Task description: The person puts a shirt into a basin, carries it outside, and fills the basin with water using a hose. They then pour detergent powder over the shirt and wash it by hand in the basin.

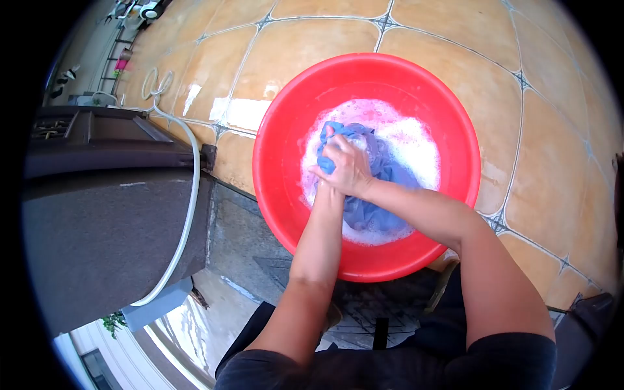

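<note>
the right hand (pixel 349 168) is curled over a bunched part of the blue cloth (pixel 390 175), its fingers bent and pressed in; gathered like that, the slippery fabric probably gives the grip something firm to bear on. the left hand (pixel 330 184) is mostly hidden beneath the right, so i cannot tell how far its grip is closed, though it appears to be at the same bunch. the wrists cross close together, which likely lets both hands work against one piece of fabric.

the rest of the cloth spreads loosely to the right and toward the near side, lying among white suds (pixel 424 151) inside the red plastic basin (pixel 465 143). the basin's high, flared wall seems suited to holding in the water and foam. it sits upright on the tiled floor (pixel 448 32), its near rim close to the person's body, so both forearms (pixel 318 240) can reach over the rim from the near side.

farther left, a pale hose (pixel 192 188) loops across the tiles and hangs down over a dark panel (pixel 117 221), apart from the basin.
</note>
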